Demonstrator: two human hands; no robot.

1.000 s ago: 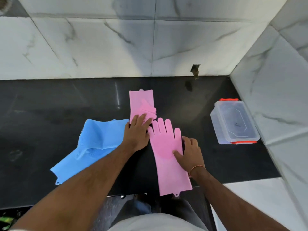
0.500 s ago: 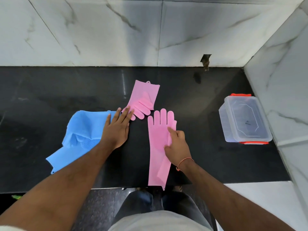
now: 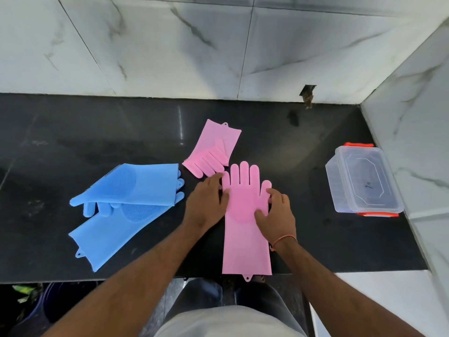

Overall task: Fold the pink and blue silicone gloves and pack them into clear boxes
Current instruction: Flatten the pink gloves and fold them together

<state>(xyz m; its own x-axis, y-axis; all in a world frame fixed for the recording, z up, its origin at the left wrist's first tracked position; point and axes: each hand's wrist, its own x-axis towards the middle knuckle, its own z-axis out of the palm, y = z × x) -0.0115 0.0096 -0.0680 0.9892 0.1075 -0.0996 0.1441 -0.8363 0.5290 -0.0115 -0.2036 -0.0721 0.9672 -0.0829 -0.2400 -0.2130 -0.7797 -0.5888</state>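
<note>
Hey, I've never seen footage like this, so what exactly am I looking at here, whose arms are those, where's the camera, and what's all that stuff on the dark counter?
No machine here: a person wears a camera on the head, looking down at their own bare arms. On the black counter lies a flat pink glove. The left hand rests at its edge and the right hand presses on it; neither grips anything. Behind it sits a folded pink glove. To the left lie blue gloves, partly folded. At the right stands a clear box with orange clips, lid on.
</note>
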